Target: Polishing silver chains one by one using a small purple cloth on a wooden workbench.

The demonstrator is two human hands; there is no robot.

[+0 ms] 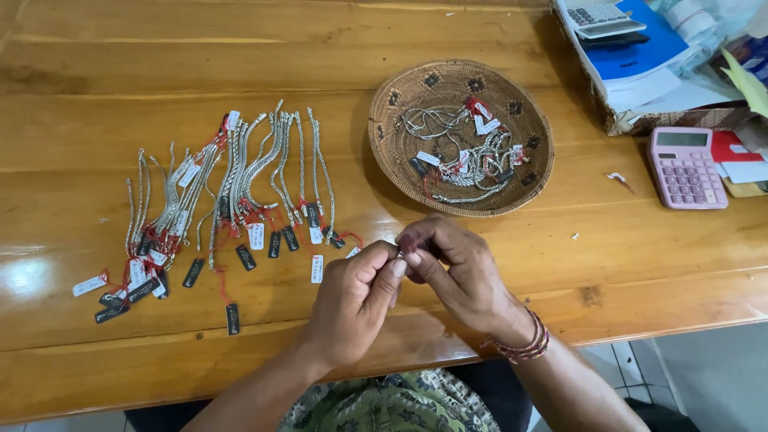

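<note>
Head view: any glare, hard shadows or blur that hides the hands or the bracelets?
Head view: soft daylight, sharp throughout. Glare patch on the varnished table at far left, clear of the bracelets. Basket casts a soft shadow leftward. Left hand and right hand are unblurred; what they pinch is hidden.

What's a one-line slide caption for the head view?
Both hands pinch a small item together above a wooden table, between laid-out tagged silver chains and a woven basket.

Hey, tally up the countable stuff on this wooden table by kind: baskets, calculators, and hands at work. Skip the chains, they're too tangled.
Woven basket: 1
Calculators: 2, pink calculator and grey calculator
Hands: 2, left hand and right hand, fingertips meeting
Total: 5
</note>
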